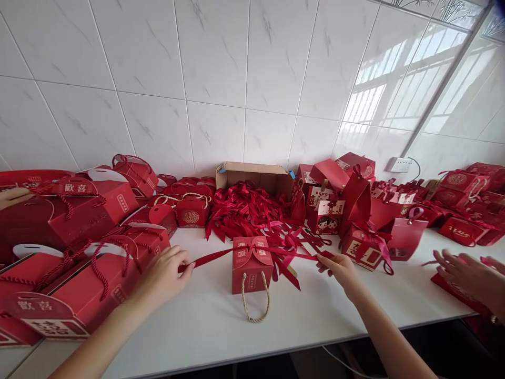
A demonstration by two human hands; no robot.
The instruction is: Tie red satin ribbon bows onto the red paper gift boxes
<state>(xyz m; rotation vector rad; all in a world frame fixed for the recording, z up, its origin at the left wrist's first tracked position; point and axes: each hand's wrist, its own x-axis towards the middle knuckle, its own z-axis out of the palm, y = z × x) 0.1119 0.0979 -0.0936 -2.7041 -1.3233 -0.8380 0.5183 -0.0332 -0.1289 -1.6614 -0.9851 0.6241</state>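
Note:
A small red gift box (252, 266) stands on the white table, its beige rope handle (255, 319) hanging down over the front. A red ribbon (215, 257) runs across the box top and is drawn out to both sides. My left hand (169, 271) pinches the ribbon's left end, left of the box. On the other side, my right hand (337, 268) grips the right end between thumb and fingers.
A cardboard carton (254, 169) spills a heap of red ribbons (256, 208) behind the box. Large red boxes (90, 210) crowd the left. More boxes (365, 247) stand at right, near another person's hands (465, 273). A hand (13, 196) shows at far left.

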